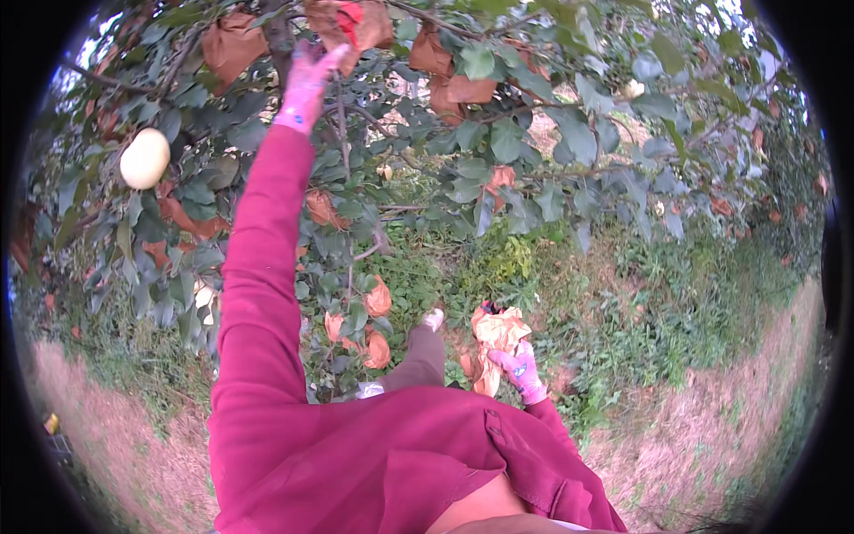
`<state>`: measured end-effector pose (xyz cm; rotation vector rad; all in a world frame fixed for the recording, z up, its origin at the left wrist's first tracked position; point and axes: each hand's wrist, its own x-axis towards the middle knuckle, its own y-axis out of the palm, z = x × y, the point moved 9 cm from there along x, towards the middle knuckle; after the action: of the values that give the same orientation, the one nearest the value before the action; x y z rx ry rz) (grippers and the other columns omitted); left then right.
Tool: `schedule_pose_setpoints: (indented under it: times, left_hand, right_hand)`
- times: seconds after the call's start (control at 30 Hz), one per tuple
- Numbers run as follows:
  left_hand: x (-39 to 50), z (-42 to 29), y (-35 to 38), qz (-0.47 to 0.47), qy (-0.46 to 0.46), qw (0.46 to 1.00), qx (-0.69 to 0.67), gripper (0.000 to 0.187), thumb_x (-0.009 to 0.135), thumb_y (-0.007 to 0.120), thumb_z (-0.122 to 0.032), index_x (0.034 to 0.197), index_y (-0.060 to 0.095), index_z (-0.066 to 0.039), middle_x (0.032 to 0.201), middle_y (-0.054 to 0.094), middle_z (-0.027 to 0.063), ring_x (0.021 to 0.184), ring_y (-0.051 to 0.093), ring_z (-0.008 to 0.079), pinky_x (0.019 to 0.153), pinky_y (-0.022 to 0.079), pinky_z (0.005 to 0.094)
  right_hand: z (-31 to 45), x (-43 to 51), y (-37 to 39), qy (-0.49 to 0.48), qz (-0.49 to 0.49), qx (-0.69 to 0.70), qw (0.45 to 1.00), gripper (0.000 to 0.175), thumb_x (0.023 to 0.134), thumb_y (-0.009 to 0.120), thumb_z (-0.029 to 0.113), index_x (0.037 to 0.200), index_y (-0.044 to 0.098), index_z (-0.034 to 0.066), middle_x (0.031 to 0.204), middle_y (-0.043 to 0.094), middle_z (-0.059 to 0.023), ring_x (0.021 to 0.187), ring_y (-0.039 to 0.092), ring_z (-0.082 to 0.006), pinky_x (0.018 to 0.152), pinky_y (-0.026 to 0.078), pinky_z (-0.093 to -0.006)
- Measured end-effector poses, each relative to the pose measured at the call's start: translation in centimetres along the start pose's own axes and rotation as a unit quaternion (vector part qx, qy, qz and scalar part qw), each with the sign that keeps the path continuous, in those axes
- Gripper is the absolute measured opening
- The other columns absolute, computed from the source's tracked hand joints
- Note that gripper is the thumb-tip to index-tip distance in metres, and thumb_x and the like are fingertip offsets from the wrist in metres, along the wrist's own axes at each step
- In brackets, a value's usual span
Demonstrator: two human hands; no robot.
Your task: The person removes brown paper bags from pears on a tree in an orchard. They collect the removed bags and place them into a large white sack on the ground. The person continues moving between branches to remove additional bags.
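My left hand (309, 83), in a pink glove, is raised into an apple tree. Its fingers are at the lower edge of a brown paper fruit bag (380, 27) that shows a red inner layer. Whether they grip the paper cannot be told. Low in front of my body, my right hand (522, 375), gloved alike, holds a bunch of crumpled paper bags (499, 327) with something dark at the top. Another brown paper bag (235, 45) hangs left of my raised hand. A pale, unbagged apple (145, 159) hangs farther left.
Branches (110, 81) and dense leaves spread across the upper view. More bags (460, 93) hang right of my left hand, and several small ones (377, 297) hang lower. Green weeds (627, 314) cover the ground, with dry grass (714, 434) at right. My shoe (434, 319) stands among weeds.
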<state>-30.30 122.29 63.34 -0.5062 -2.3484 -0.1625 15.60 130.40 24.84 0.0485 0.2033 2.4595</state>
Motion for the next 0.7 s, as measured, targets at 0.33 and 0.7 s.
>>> schedule_pose_setpoints:
  times: [0.33, 0.7]
  left_hand:
    - [1.3, 6.0, 5.9, 0.026, -0.035, 0.958, -0.283, 0.033, 0.081, 0.062, -0.016, 0.108, 0.056, 0.002, 0.102, 0.06, 0.0036, 0.088, 0.056, 0.0115, 0.075, 0.044, 0.025]
    - [-3.4, 3.0, 2.6, 0.121, -0.086, 0.974, -0.17, 0.03, 0.086, 0.057, -0.025, 0.101, 0.055, 0.001, 0.08, 0.057, 0.0053, 0.06, 0.047, 0.0088, 0.054, 0.038, 0.0216]
  right_hand:
    - [0.6, 0.4, 0.5, 0.012, -0.004, 0.002, 1.0, 0.042, 0.072, 0.07, 0.009, 0.11, 0.055, -0.0022, 0.102, 0.062, -0.0066, 0.09, 0.058, -0.0145, 0.081, 0.046, -0.0294]
    - [3.2, 1.0, -0.1, -0.025, -0.009, 0.033, 0.999, 0.038, 0.071, 0.069, 0.006, 0.106, 0.058, -0.0019, 0.097, 0.064, -0.0048, 0.085, 0.06, -0.0132, 0.078, 0.047, -0.0285]
